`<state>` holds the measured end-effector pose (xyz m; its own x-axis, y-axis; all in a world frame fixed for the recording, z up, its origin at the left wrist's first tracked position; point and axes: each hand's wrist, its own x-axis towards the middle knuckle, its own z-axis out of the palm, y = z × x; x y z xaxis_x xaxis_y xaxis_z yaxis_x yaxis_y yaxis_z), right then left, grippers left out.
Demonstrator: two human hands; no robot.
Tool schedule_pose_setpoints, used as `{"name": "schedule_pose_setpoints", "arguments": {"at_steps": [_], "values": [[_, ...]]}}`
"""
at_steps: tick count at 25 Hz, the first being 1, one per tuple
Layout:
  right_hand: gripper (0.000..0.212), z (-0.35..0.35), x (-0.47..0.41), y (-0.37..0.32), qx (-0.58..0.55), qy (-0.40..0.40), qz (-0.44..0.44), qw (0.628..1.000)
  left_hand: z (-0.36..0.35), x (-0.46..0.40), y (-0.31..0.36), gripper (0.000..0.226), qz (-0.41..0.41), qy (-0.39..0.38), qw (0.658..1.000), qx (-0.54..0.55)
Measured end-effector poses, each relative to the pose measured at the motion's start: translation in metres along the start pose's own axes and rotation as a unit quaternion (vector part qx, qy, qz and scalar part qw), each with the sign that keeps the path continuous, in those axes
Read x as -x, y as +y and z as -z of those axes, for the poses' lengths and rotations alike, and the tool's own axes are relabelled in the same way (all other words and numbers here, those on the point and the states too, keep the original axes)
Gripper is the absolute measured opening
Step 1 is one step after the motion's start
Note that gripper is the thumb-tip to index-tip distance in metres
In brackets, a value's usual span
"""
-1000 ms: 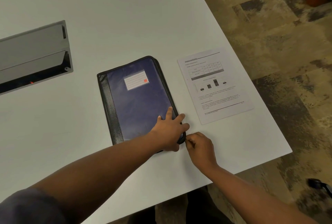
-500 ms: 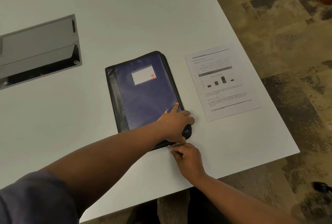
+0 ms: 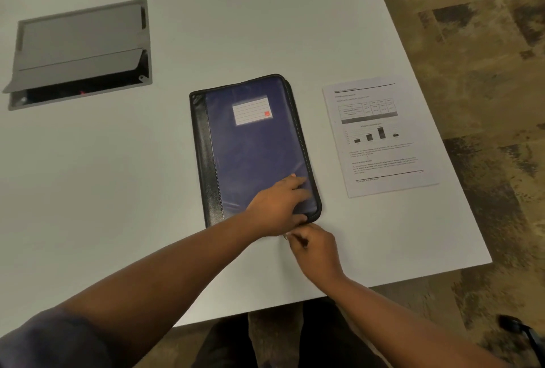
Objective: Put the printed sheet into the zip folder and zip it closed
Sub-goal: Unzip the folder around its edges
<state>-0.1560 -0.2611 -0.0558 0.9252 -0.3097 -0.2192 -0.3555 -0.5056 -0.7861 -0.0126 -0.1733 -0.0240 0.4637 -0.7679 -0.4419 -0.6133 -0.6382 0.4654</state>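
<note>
While our left hand (image 3: 278, 205) pressed flat on the zip folder (image 3: 253, 149), our right hand (image 3: 314, 245) pinched its zipper pull (image 3: 285, 237); the printed sheet (image 3: 380, 134) lay beside it on the table (image 3: 118, 176).

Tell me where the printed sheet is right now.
In the head view the printed sheet lies flat on the white table, right of the zip folder, apart from it, near the table's right edge.

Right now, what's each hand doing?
Left hand: open, pressed flat on the zip folder.
Right hand: pinched at the folder's near edge, apparently on the zipper pull.
</note>
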Motion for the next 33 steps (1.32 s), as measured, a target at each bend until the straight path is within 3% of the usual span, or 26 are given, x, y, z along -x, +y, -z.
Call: {"name": "schedule_pose_setpoints", "arguments": {"at_steps": [2, 5, 10, 16, 18, 22, 33], "values": [[0.030, 0.011, -0.007, 0.000, -0.012, 0.020, -0.022, 0.999, -0.018, 0.025, -0.007, 0.037, 0.021, 0.103, 0.991, 0.079], [0.011, 0.027, -0.023, -0.005, -0.041, 0.071, -0.111, 0.990, -0.049, 0.065, -0.005, 0.016, 0.113, 0.222, 0.960, 0.131], [0.031, 0.031, -0.044, -0.016, -0.115, 0.072, -0.271, 0.953, -0.082, 0.088, 0.019, 0.019, 0.343, 0.204, 0.859, 0.320], [0.026, 0.028, -0.048, -0.011, -0.151, 0.032, -0.350, 0.924, -0.093, 0.070, 0.035, 0.017, 0.410, 0.262, 0.739, 0.465], [0.028, 0.029, -0.048, -0.014, -0.197, 0.013, -0.378, 0.905, -0.090, 0.063, 0.033, 0.018, 0.418, 0.268, 0.714, 0.493], [0.035, 0.030, -0.048, -0.018, -0.234, -0.025, -0.409, 0.882, -0.091, 0.061, 0.030, 0.020, 0.416, 0.258, 0.713, 0.503], [0.032, 0.027, -0.050, -0.017, -0.289, -0.049, -0.402, 0.868, -0.093, 0.063, 0.030, 0.024, 0.405, 0.260, 0.753, 0.448]]}}
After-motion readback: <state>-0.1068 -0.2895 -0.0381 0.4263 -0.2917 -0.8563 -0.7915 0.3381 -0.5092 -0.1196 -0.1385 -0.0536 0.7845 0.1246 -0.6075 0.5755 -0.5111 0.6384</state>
